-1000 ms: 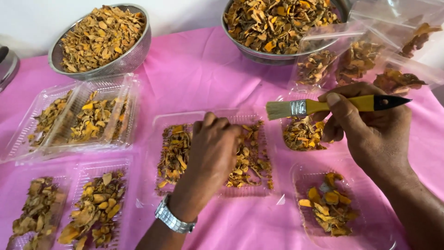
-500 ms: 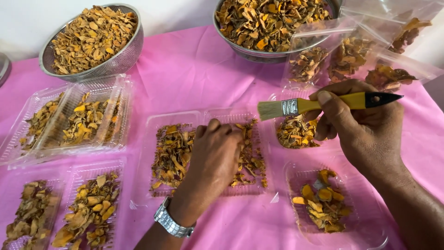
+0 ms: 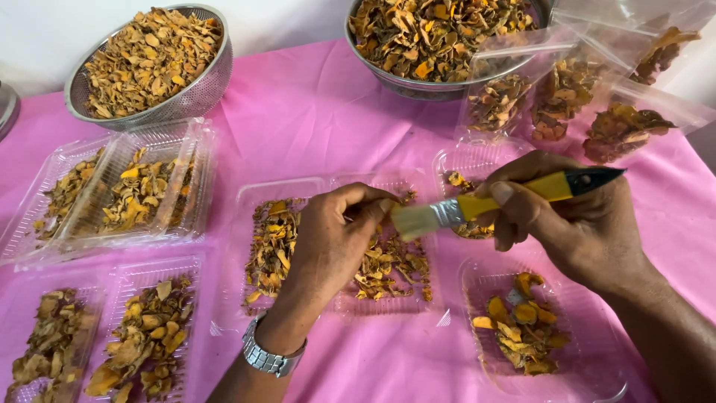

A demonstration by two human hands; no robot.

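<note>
Yellow-handled paintbrush (image 3: 492,203) sits in the right hand (image 3: 574,224): thumb and fingers are clamped round the handle, with the black handle tip pointing away past the knuckles and the pale bristles aimed at the left hand (image 3: 332,239). The left hand's fingers are curled and pressed together at the tips, just at the bristles; whether they pinch a single chip cannot be told. A metal wristwatch (image 3: 270,357) circles the left wrist.

Directly under the left hand lies an open clear plastic tray (image 3: 257,195) holding dried orange-brown slices (image 3: 388,269). Below the right hand, nearer the person, a second clear tray (image 3: 597,373) holds a small pile of brighter yellow pieces (image 3: 518,328). Just beyond the right hand's fingers, a partly hidden tray (image 3: 466,160) holds a few more slices.

Left of the left hand, four further trays (image 3: 134,194) carry sorted slices. Beyond the right hand, clear plastic bags (image 3: 567,89) contain darker chips. Farthest out, a perforated metal colander (image 3: 201,82) stands beyond the left hand, and a metal bowl (image 3: 440,88) stands between the two hands' lines, both heaped with slices. A pink cloth (image 3: 313,119) covers the table.
</note>
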